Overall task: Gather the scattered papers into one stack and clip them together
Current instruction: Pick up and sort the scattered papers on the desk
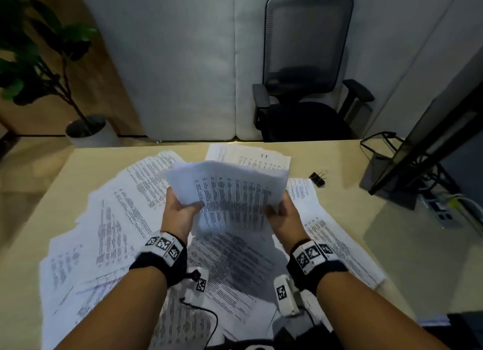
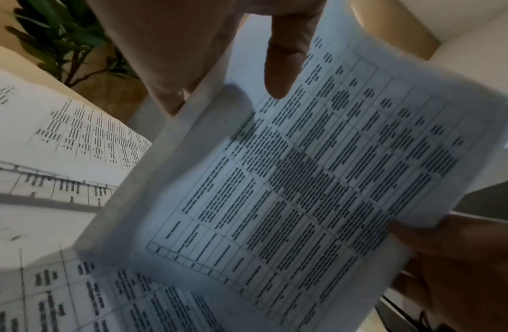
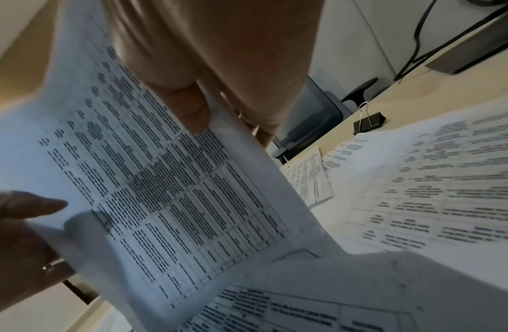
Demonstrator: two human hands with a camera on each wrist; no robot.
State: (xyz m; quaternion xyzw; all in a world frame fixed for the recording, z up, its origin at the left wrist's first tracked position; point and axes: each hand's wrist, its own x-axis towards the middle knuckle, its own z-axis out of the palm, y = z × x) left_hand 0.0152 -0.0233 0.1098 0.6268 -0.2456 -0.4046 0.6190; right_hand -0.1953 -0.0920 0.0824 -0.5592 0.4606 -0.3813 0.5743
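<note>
I've got a small held bundle (image 1: 230, 195) pinched by left hand (image 1: 180, 213) and right hand (image 1: 283, 213), above desk (image 1: 392, 245) centre. Most loose sheets (image 1: 109, 219) lie uncollected (mainly 9 o'clock). Binder clip (image 1: 317, 179) untouched at 2 o'clock.

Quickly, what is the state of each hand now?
Left hand: closed, holding the left edge of the lifted papers.
Right hand: closed, holding their right edge.
</note>
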